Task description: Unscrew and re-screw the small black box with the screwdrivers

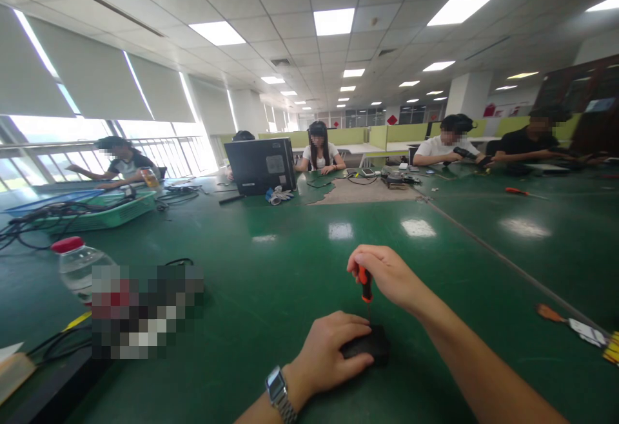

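Head view: on a glossy green tabletop, near and right of centre, the right hand grips an orange-and-black-handled screwdriver upright; the left hand clasps a small black rectangular box — a plumb shaft and firm hold should serve best. Dark, block-like, partly finger-covered — its details are indistinct.

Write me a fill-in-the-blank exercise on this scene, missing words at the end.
1. The right grip holds the screwdriver by its ____.
2. The left grip is on a block that is ____ in colour.
3. The watch is worn on the ____ wrist.
4. The bottle has a ____ cap.

Missing words: handle; black; left; red.
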